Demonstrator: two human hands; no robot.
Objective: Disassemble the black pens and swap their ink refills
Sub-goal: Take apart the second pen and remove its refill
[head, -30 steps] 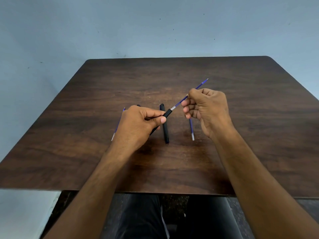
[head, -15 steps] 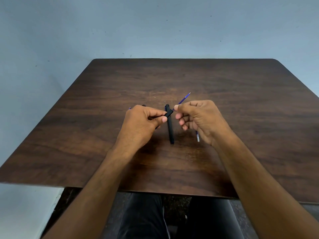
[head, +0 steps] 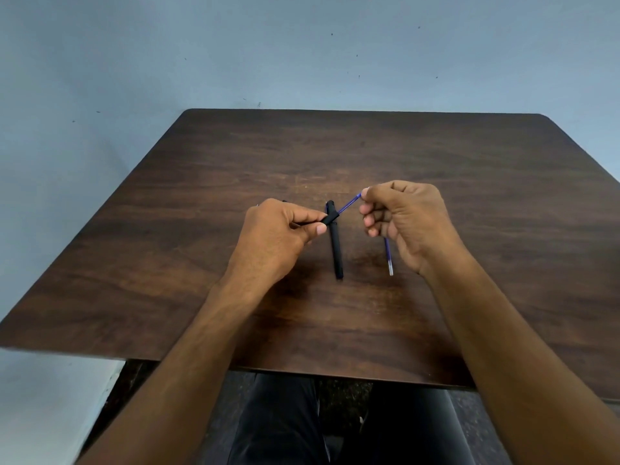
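Table edges: the wooden table (head: 335, 156) shows rounded far corners at 11 and 1 o'clock; its near edge runs across under both forearms.
Open room: bare wood lies all round the hands, widest toward 12 o'clock.
Left hand (head: 275, 239): thumb and forefinger clamp a black pen barrel (head: 330, 218), its open end pointing to 2 o'clock.
Right hand (head: 402, 219): fingertips pinch the far end of a blue refill (head: 349, 205), whose other end sits in that barrel.
Count, barrels: two seen; the second black barrel (head: 336, 250) lies on the table between the hands, running 12 to 6.
Count, refills: two seen; the second refill (head: 388, 258) lies beside the right hand, partly hidden.
Writing: none readable.
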